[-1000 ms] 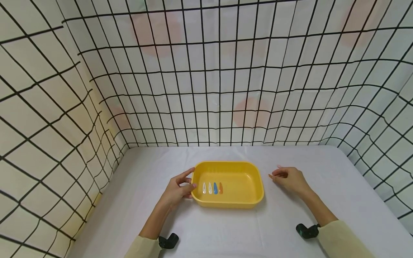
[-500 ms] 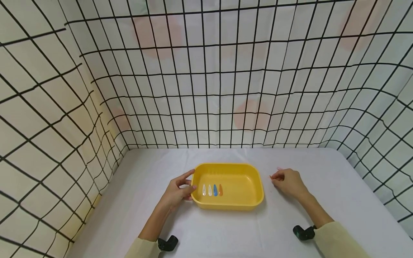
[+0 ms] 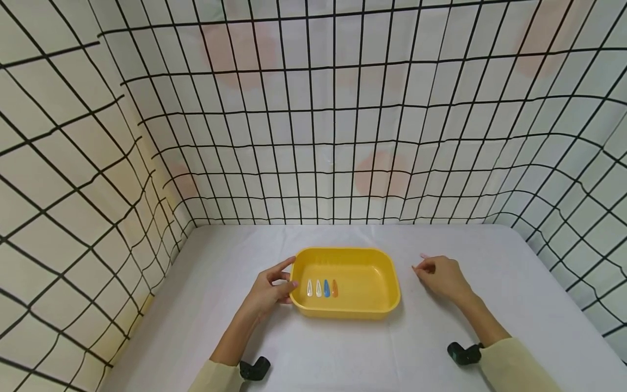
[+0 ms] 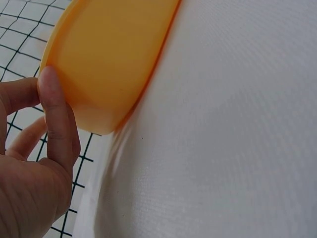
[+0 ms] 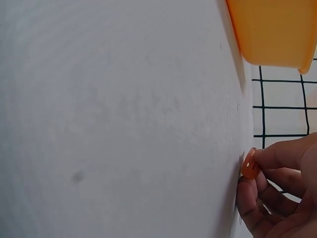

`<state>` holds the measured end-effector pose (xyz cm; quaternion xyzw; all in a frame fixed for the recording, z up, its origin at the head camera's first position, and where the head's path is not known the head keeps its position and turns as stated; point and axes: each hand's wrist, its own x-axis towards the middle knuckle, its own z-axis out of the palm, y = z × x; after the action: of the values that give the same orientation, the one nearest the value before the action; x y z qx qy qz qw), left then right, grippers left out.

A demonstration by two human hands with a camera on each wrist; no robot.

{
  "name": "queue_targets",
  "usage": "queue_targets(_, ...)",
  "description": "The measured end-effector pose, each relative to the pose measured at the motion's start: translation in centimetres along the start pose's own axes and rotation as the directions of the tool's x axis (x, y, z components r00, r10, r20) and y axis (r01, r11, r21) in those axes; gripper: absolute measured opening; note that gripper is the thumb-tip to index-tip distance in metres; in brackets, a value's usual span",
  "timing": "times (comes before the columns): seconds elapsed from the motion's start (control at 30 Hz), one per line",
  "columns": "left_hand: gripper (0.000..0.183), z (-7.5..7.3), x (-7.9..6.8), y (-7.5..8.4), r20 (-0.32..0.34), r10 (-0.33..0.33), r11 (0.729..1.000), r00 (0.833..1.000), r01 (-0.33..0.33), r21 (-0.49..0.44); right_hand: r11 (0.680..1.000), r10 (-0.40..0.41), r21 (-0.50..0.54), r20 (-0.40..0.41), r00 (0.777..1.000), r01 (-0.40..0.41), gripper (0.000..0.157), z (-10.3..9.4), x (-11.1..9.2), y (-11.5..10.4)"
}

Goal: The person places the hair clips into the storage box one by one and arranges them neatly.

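Note:
A yellow tray stands on the white table. Inside it, in a row toward the left, lie two whitish hair clips, a blue hair clip and an orange hair clip. My left hand grips the tray's left rim, thumb on the near side of the wall in the left wrist view. To the right of the tray, low over the cloth, my right hand pinches another orange hair clip between thumb and fingertips. A pink hair clip shows just beyond those fingers, partly hidden by them.
A white cloth covers the table. Black grid netting rises behind it and along both sides, with pale fabric behind. Each wrist wears a black camera.
My right hand shifts very slightly and keeps its pinch on the orange hair clip near the cloth. The left hand stays on the tray rim, and the clips in the tray stay put.

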<state>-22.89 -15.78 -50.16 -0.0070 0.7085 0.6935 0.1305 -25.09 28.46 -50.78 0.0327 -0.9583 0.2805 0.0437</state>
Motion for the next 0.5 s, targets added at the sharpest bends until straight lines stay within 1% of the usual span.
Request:
queue_targets(0.13,0.069,0.0,0.0,0.0,-0.001,-0.008,1.000,1.000,0.008,0.003,0.997,0.043,0.058,0.030,0.999,-0.045,0.020,-0.5,-0.2,0.0)
queue_targets(0.27,0.069,0.0,0.0,0.1,-0.003,-0.010,1.000,1.000,0.010,0.001,0.988,0.067,0.132,0.067,0.995,-0.076,0.022,-0.8,-0.3,0.0)
queue_targets(0.4,0.069,0.0,0.0,0.2,-0.007,-0.016,1.000,1.000,0.016,0.008,0.967,0.091,0.230,0.107,0.990,-0.114,0.028,-1.1,-0.5,-0.3)
queue_targets(0.5,0.069,0.1,0.0,0.2,-0.009,-0.016,1.000,1.000,0.016,0.016,0.936,0.116,0.316,0.133,0.984,-0.153,0.035,-1.5,-0.6,-0.9)
